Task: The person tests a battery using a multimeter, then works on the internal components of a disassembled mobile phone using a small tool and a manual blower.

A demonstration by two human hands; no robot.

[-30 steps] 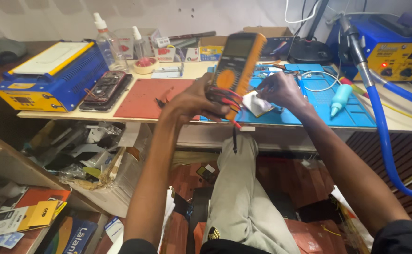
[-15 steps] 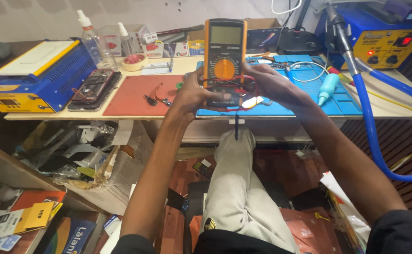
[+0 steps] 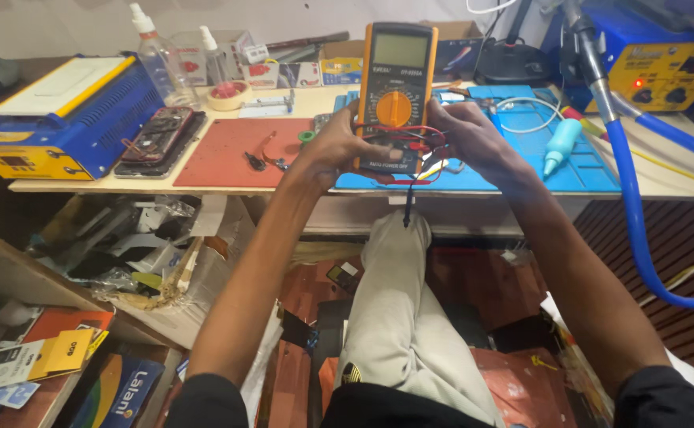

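Note:
I hold an orange-cased multimeter (image 3: 395, 87) upright over the front edge of the workbench (image 3: 220, 184), its grey screen and orange dial facing me. My left hand (image 3: 337, 147) grips its lower left side. My right hand (image 3: 467, 135) grips the lower right side. Red and black test leads (image 3: 410, 147) are bunched between my hands at the meter's base, and one black lead hangs down past the bench edge. A blue work mat (image 3: 592, 166) lies under and behind the meter.
A red mat (image 3: 228, 154) with small tools lies left of the meter. An opened phone (image 3: 157, 135) and a blue-yellow machine (image 3: 54, 119) sit farther left. A blue station (image 3: 664, 55) with a blue hose (image 3: 632, 206) stands right. Bottles (image 3: 153, 51) line the back. Boxes and papers crowd the floor left.
The multimeter has gone from tilted to upright and square to me. My right hand has moved from the white cloth on the blue mat onto the meter's lower right side.

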